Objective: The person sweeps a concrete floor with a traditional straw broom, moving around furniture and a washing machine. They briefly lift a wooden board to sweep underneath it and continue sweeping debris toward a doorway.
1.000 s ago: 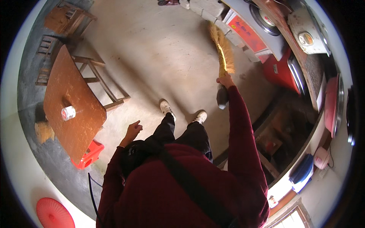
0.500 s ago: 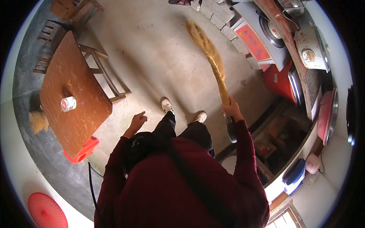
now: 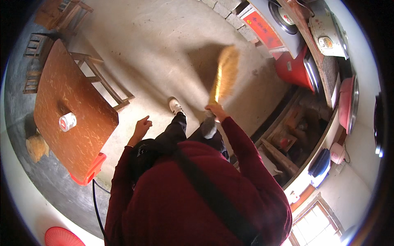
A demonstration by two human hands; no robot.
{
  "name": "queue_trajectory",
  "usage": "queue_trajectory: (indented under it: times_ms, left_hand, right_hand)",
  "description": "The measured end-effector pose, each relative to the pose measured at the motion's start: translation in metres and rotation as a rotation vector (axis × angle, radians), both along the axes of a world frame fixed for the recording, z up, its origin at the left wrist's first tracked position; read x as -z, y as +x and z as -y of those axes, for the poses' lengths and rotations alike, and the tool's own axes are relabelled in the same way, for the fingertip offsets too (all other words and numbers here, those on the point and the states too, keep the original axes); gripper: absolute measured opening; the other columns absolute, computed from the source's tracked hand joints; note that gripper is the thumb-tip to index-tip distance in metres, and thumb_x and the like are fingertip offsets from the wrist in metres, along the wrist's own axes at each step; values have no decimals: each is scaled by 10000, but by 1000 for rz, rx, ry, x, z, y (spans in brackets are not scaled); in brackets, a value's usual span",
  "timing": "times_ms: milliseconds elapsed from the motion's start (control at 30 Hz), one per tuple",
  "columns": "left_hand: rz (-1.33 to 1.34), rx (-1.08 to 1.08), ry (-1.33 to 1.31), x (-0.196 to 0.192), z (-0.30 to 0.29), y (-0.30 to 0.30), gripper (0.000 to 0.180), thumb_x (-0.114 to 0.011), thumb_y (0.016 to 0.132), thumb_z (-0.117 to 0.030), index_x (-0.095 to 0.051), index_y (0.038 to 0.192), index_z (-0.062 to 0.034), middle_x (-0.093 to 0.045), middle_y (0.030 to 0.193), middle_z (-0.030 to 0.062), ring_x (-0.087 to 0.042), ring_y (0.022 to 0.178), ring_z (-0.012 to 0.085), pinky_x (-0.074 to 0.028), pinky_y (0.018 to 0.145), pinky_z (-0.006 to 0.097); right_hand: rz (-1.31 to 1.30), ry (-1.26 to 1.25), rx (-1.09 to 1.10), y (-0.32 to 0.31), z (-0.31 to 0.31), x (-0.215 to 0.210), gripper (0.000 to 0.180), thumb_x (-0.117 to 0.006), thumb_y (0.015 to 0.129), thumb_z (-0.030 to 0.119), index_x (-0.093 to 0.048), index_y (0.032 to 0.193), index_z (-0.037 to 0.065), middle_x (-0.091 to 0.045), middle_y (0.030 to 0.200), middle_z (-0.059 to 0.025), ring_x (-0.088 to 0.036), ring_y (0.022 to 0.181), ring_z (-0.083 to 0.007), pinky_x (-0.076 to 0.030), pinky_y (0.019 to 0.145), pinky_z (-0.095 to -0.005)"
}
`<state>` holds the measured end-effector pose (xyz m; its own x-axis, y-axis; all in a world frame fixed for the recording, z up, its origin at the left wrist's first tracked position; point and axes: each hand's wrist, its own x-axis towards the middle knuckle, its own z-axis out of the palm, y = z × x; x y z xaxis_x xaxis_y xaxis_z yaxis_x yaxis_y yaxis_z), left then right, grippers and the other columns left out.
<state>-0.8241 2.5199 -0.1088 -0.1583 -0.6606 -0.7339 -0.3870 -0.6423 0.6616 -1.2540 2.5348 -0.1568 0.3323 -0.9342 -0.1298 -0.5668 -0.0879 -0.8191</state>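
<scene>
My right hand (image 3: 217, 111) is wrapped round the stem of a straw broom (image 3: 225, 74), in front of my body. The broom's yellow bristles fan out away from me above the floor, slightly blurred. A greyish end of its handle sticks back past my hand over my right leg. My left hand (image 3: 141, 125) hangs free on the left, between my leg and the table, with nothing in it. Its fingers are loosely bent and apart.
At left stands a brown table (image 3: 78, 110) bearing a white-and-red container (image 3: 67, 121), with a wooden bench (image 3: 100, 80) beyond and a red plastic stool (image 3: 96, 168) below. Along the right are a red tub (image 3: 293, 69), a white pot (image 3: 328, 37) and a cluttered low shelf (image 3: 283, 143).
My right hand has moved left and inward with the broom, whose bristles have swung to the right and nearer me. My view has shifted slightly. The left hand stays free.
</scene>
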Motion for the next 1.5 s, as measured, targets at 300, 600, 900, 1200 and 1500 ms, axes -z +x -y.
queue_trajectory:
  times_ms: [300, 600, 900, 1200, 1500]
  left_hand:
    - [2, -25, 19, 1, 7, 14, 529, -568, 800, -169, -402, 1250, 54, -619, 798, 59, -547, 670, 84, -427, 573, 207]
    - [-74, -37, -34, 8, 21, 13, 513, -566, 802, -169, -416, 1242, 47, -617, 801, 59, -553, 691, 87, -437, 603, 211]
    - [-19, -117, 8, 1, -2, 37, 506, -572, 805, -164, -420, 1240, 47, -628, 855, 79, -573, 712, 100, -448, 613, 217]
    - [-8, -145, 62, 12, -18, 51, 523, -581, 798, -164, -412, 1239, 61, -624, 803, 59, -553, 662, 82, -432, 567, 205]
    - [-27, -122, -56, 0, 40, 23, 510, -567, 805, -172, -417, 1239, 52, -626, 838, 76, -565, 681, 91, -446, 594, 211]
  right_hand:
    - [554, 894, 638, 54, 97, -75, 424, -683, 656, 130, -537, 1044, 41, -571, 801, -26, -540, 647, -109, -458, 544, -268]
    - [573, 1129, 785, -9, 18, -169, 224, -594, 753, 173, -551, 909, 20, -587, 759, -64, -579, 645, -145, -474, 558, -283]
    - [1059, 1393, 834, 164, 72, -48, 134, -533, 795, 175, -530, 813, 42, -561, 628, -82, -553, 538, -214, -496, 565, -351]
    - [1005, 1170, 549, 166, 169, -79, 200, -582, 781, 193, -490, 852, 30, -557, 619, -98, -553, 501, -186, -487, 488, -322]
    - [488, 780, 589, 26, 180, -119, 291, -621, 734, 96, -457, 968, 41, -519, 644, -48, -540, 486, -152, -477, 440, -294]
